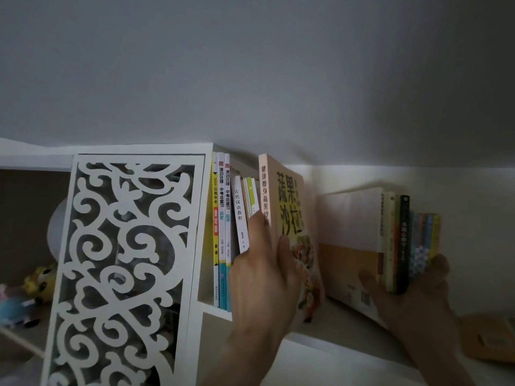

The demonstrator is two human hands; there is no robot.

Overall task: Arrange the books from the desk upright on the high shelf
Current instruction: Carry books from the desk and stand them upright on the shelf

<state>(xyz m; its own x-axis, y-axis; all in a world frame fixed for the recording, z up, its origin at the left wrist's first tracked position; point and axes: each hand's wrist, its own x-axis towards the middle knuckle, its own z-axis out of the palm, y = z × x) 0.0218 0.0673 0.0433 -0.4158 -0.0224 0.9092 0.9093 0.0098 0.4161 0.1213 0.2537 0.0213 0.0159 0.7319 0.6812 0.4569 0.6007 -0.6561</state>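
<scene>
Two bare hands and forearms are all that shows of the person. The left hand (259, 274) is bare from fingertips to wrist, with no ring, watch, bracelet or glove on it, and the forearm below it carries no sleeve as far as the bottom edge of the view. The right hand (412, 291) is likewise unadorned, its wrist and forearm uncovered, lying in dimmer light so finer detail such as nails cannot be made out.
</scene>
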